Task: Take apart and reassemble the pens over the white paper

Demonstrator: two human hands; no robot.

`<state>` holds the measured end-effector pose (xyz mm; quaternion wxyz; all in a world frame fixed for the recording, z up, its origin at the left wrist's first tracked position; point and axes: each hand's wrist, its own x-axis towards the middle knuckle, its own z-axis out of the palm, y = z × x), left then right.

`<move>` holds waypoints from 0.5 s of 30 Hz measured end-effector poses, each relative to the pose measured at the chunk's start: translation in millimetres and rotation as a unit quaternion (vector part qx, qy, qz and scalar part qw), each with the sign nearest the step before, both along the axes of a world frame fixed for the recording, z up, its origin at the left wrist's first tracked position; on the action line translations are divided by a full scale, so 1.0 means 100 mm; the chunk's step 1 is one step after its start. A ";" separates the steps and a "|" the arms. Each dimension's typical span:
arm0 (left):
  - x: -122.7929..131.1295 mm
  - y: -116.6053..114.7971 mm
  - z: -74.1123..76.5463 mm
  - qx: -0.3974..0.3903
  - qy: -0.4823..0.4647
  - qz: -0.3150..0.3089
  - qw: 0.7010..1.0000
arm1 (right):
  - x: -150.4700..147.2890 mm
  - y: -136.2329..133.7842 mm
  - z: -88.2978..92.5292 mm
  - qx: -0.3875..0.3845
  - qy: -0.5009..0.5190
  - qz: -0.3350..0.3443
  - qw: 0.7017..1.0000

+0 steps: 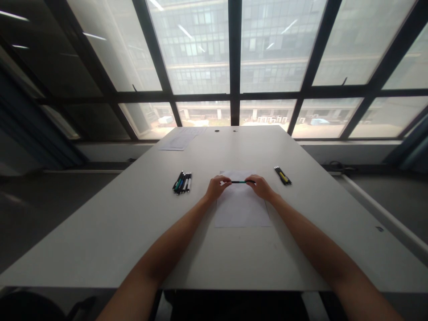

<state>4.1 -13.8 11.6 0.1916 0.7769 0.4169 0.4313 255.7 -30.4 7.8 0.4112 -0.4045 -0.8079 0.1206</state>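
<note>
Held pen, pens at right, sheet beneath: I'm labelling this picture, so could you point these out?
Held pen (238, 182): head view, middle of its barrel.
Pens at right (283, 176): head view, middle of the bunch.
Sheet (242, 208): head view, bare middle.

Beyond the far edge of the white counter (100, 249) stands a row of tall windows (200, 58) in dark frames (235, 53), letting in hazy daylight and reflecting strip lights (185, 31); a large building (277, 44) shows through them. Blue curtains (30, 107) hang to the counter's left and right, and dark floor (67, 196) lies on both sides of it
</note>
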 end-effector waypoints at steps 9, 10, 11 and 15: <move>0.00 -0.02 0.02 -0.014 -0.028 -0.007 0.999 | 0.01 0.02 -0.03 0.001 0.001 -0.008 1.000; 0.00 -0.02 0.03 -0.015 -0.033 -0.010 0.999 | 0.01 0.01 -0.02 0.000 0.002 -0.009 1.000; 0.00 -0.03 0.03 -0.016 -0.038 -0.013 0.999 | 0.01 0.01 -0.02 -0.001 0.003 -0.010 1.000; 0.00 -0.02 0.03 -0.017 -0.044 -0.012 0.999 | 0.01 0.01 -0.02 -0.002 0.010 -0.008 1.000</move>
